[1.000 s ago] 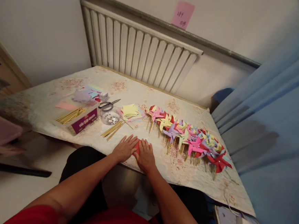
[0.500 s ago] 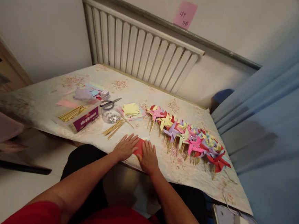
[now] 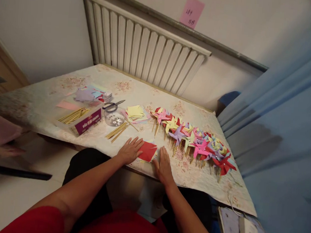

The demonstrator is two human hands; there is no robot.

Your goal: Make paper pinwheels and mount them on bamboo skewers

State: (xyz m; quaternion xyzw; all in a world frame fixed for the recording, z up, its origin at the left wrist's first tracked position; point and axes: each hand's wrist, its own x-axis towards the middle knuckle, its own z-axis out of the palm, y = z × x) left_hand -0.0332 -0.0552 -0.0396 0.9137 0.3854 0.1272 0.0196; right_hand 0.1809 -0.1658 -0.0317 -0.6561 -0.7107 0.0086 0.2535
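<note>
A red square sheet of paper [image 3: 147,151] lies near the table's front edge, on top of other paper whose pale edges peek out. My left hand [image 3: 129,151] rests flat on its left side, fingers stretched out. Just right of the paper is my right hand [image 3: 164,166], open, with its thumb close to the stack's lower right corner; I cannot tell whether it touches. Beyond my left hand lie several loose wooden sticks [image 3: 117,132]. A round clear dish [image 3: 114,119] of small shiny pieces stands behind them.
Rows of paper pinwheels [image 3: 188,139] stand on the right of the table. To the left are a box of sticks [image 3: 86,122], scissors [image 3: 112,106] and coloured paper scraps [image 3: 88,95]. A yellow-topped paper stack [image 3: 135,112] lies farther back. A radiator [image 3: 144,47] is behind the table.
My right hand has slid right, off the red paper, uncovering most of the sheet. My left hand has stayed at the paper's left side. The view has shifted slightly.
</note>
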